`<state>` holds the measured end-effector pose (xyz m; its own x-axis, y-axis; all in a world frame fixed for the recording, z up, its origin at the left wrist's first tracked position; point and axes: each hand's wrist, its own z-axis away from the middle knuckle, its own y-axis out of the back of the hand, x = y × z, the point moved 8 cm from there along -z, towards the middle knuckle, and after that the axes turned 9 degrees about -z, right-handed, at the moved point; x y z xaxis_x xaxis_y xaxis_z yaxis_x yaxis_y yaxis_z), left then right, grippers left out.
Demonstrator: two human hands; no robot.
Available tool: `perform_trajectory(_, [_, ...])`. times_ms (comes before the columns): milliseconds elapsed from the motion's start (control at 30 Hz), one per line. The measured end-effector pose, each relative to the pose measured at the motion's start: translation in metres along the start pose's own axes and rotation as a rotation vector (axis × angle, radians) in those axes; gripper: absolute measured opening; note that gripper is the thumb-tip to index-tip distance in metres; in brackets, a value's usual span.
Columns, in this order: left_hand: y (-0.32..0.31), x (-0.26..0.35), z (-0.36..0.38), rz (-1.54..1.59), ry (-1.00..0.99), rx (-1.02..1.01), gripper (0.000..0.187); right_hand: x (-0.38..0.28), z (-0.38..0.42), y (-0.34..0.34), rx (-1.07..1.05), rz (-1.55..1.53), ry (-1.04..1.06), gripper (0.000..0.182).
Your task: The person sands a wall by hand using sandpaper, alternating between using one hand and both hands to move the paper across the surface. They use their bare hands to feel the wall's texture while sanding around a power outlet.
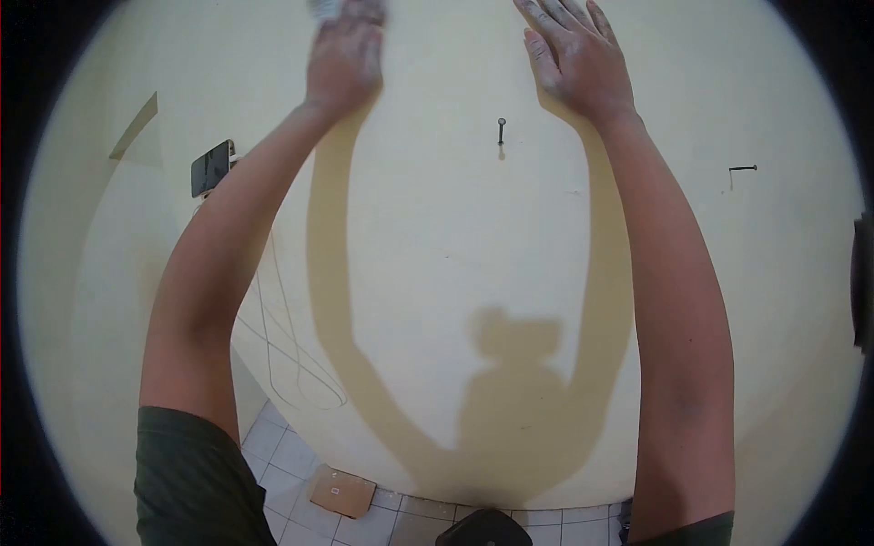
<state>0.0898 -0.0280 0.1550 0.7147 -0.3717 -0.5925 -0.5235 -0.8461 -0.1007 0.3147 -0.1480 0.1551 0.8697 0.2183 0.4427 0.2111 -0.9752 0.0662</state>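
Observation:
Both my arms reach up a cream-painted wall (419, 227). My left hand (349, 59), slightly smeared by motion, is closed at the top edge of the view. A pale, whitish thing (323, 8) shows at its fingers, mostly cut off by the frame; I cannot tell its kind. My right hand (583, 64) lies flat against the wall with fingers stretched upward and pale dusty marks on them. Below and between the hands, a nail (501, 132) sticks out of the wall.
Another nail (743, 167) juts out at the right. A phone (210, 169) sits against the wall beside my left forearm, with a thin white cable (270, 341) hanging below. A cardboard box (342, 491) lies on the tiled floor (291, 452). Shadows of my arms and head fall on the wall.

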Motion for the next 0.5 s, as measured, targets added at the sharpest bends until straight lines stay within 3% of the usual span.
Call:
perform_trajectory(33, [0.011,0.018,-0.002,-0.014,-0.106,0.048,0.050,0.000,0.000,0.000,0.000,0.004,-0.005,0.050])
perform_trajectory(100, [0.014,0.072,0.019,0.047,-0.485,-0.333,0.053,0.000,-0.004,-0.001,-0.014,0.017,-0.006,0.050])
perform_trajectory(167, [0.016,0.051,0.024,0.010,-0.433,-0.311,0.051,0.002,-0.004,-0.003,-0.040,0.033,-0.015,0.050])
perform_trajectory(267, [0.017,-0.030,0.030,0.041,0.251,0.068,0.051,-0.003,-0.002,0.000,-0.003,0.034,-0.010,0.050])
perform_trajectory(367, [0.024,0.005,0.025,-0.270,0.214,0.022,0.051,-0.005,-0.003,0.005,-0.022,-0.026,-0.055,0.049])
perform_trajectory(500, [0.018,-0.007,0.016,-0.218,0.184,0.005,0.057,0.013,0.002,-0.011,0.105,0.103,0.047,0.047])
